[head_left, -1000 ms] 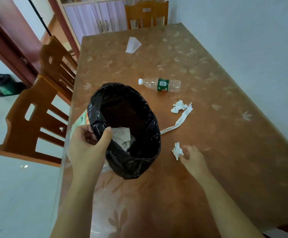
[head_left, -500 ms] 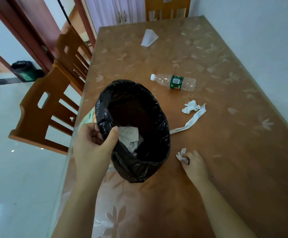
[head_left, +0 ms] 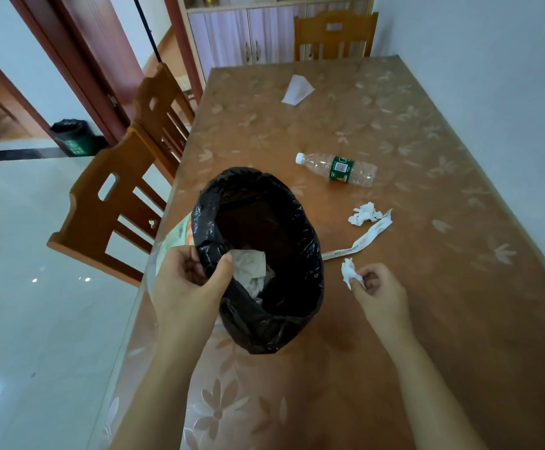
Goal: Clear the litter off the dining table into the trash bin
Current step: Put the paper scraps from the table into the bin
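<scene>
One tissue wad (head_left: 347, 272) | pinched in right-hand fingers (head_left: 359, 280) | beside bin (head_left: 310, 254)

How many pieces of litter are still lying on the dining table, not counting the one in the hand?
4: a flat white paper at the far end, a plastic bottle mid-table, a crumpled tissue nearer, and a paper strip beside it. The trash bin may hide more.

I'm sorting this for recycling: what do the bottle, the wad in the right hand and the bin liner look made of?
Bottle: clear glossy plastic, see-through with ribbed walls and a green label. Wad in the right hand: soft white matte tissue or paper, crumpled and ragged-edged. Bin liner: thin black plastic film, shiny and wrinkled.
</scene>
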Motion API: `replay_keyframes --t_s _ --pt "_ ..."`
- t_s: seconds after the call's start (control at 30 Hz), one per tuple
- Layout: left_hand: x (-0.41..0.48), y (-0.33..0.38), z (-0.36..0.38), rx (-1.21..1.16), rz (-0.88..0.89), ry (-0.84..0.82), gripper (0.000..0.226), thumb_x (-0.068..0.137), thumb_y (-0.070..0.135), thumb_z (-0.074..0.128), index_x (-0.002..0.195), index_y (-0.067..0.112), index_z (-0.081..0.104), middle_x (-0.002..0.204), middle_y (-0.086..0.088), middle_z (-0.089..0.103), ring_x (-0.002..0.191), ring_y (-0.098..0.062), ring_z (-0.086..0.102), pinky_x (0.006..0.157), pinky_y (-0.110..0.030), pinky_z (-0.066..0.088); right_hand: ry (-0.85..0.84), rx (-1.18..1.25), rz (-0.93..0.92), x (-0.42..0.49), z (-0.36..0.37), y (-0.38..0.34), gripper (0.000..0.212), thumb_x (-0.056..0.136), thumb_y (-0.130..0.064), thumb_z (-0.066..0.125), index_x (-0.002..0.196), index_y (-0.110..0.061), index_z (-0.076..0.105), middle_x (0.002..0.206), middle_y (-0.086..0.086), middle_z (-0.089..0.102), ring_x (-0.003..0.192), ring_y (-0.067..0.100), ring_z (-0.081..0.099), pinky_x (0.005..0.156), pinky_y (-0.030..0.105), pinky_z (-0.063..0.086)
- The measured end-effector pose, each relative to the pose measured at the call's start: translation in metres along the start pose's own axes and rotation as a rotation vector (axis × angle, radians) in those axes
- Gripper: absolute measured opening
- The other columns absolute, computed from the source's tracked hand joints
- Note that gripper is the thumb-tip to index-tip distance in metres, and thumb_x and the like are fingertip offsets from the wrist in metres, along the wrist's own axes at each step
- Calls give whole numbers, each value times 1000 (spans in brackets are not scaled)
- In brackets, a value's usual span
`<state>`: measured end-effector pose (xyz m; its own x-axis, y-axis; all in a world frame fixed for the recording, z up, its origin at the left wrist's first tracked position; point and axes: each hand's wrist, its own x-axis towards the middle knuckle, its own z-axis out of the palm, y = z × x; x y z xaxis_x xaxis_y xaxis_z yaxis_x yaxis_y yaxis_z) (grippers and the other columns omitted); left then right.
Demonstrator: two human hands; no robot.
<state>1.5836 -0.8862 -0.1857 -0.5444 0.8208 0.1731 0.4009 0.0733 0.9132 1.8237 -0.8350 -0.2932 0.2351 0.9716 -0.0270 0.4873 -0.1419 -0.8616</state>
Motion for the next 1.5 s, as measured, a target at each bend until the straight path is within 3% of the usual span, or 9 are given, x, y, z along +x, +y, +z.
replay_keyframes --t_s 0.2,0.6,0.7,0.8,1.0,1.13,1.27,1.33,1.5 --pt "-8 -5 -15 6 -3 18 22 73 29 69 70 23 48 61 4 45 52 -2 42 52 -31 42 -52 84 -106 -20 5 -52 26 77 -16 65 67 -36 52 67 -14 58 60 -7 53 54 2 38" --pt "37 -29 -67 -56 54 -157 23 73 26 69 69 21 46 59 2 46 51 0 42 48 -21 39 -19 85 -126 -66 63 -122 20 78 -18 67 68 -32 58 64 -11 61 62 -1 58 57 10 45" --pt "56 -43 -87 -72 87 -202 24 73 27 68 69 22 46 58 3 45 51 -2 43 45 -17 37 -100 121 -132 -75 96 -146 12 78 -18 67 85 -28 67 77 -9 67 75 2 63 68 13 49" --pt "76 -55 -98 -85 95 -220 23 73 25 68 69 20 46 58 3 44 51 -2 42 45 -16 36 -97 126 -171 -82 118 -155 21 79 -17 66 99 -23 66 87 -9 68 83 -4 61 75 8 47" --pt "97 -61 -92 -90 85 -237 24 73 27 67 70 19 45 59 3 42 50 1 40 45 -16 35 74 147 -57 -77 110 -131 19 79 -13 66 92 -27 64 92 -6 68 82 2 63 70 9 47" --pt "110 -53 -73 -77 87 -247 25 73 33 66 71 19 45 62 2 44 51 0 41 47 -21 37 150 154 60 -52 89 -105 17 81 -15 64 89 -30 61 89 -8 65 82 6 61 52 7 48" --pt "118 -37 -50 -49 119 -231 25 72 36 66 73 18 48 64 -1 49 54 -4 46 50 -30 42 205 115 158 -11 73 -75 14 81 -11 62 91 -21 63 86 -6 63 77 2 58 58 3 41" --pt "123 -28 -36 -38 126 -228 26 73 33 67 74 15 48 64 -5 51 58 -15 49 52 -39 44 211 112 193 10 67 -59 14 82 -8 61 94 -15 64 88 -2 62 76 2 56 59 1 41" --pt "138 -13 -1 1 124 -208 26 72 34 67 75 15 50 66 -7 54 58 -14 49 53 -38 45 177 66 273 54 63 -21 19 82 -11 60 99 -17 64 79 -6 59 73 8 54 62 17 39"
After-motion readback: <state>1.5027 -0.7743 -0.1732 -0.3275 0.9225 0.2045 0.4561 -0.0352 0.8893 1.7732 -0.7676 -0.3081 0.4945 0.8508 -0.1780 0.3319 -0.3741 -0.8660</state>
